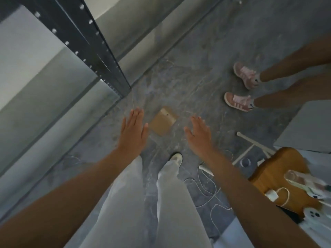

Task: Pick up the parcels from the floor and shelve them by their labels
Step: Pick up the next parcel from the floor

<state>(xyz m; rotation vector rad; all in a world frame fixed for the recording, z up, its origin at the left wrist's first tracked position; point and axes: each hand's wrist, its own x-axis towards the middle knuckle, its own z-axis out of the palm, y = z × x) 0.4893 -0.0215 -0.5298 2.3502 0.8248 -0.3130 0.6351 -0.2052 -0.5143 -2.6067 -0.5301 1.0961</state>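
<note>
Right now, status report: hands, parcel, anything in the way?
Left hand and right hand open, empty. Brown parcel on floor, in view between them, untouched. Nothing blocking; another person's pink shoes off to the right.

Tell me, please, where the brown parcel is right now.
The parcel lies on the floor near the head view's centre, between the left hand and right hand, right of the shelf post.

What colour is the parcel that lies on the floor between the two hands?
Plain brown, like cardboard; the parcel shows in the head view, the only one.
</note>
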